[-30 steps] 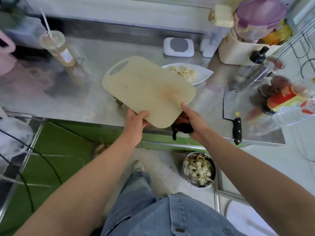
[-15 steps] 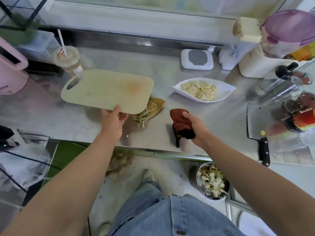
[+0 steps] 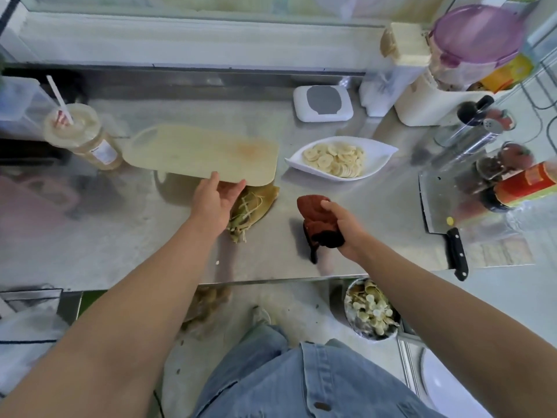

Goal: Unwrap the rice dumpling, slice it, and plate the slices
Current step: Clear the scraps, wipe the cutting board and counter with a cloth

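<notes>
My left hand [image 3: 214, 200] grips the near edge of a pale cutting board [image 3: 202, 152] and holds it lifted above the steel counter [image 3: 120, 236]. Beneath the board's near right corner lies a heap of brownish-green leaf wrapping with strings [image 3: 256, 206]. A white leaf-shaped plate [image 3: 378, 159] to the right carries several pale round slices [image 3: 336, 159]. My right hand [image 3: 346, 227] grips a dark red cloth [image 3: 316, 218] against the counter. A black-handled cleaver [image 3: 437, 206] lies flat at the right.
An iced drink cup with a straw [image 3: 81, 137] stands left of the board. A white box [image 3: 323, 103], canisters, jars and bottles [image 3: 524, 182] crowd the back right. A metal bucket of scraps [image 3: 369, 310] sits on the floor below the counter's front edge.
The board swung from tilted over the counter's front edge to nearly level further back and left. My right hand came off the board and now holds the cloth on the counter.
</notes>
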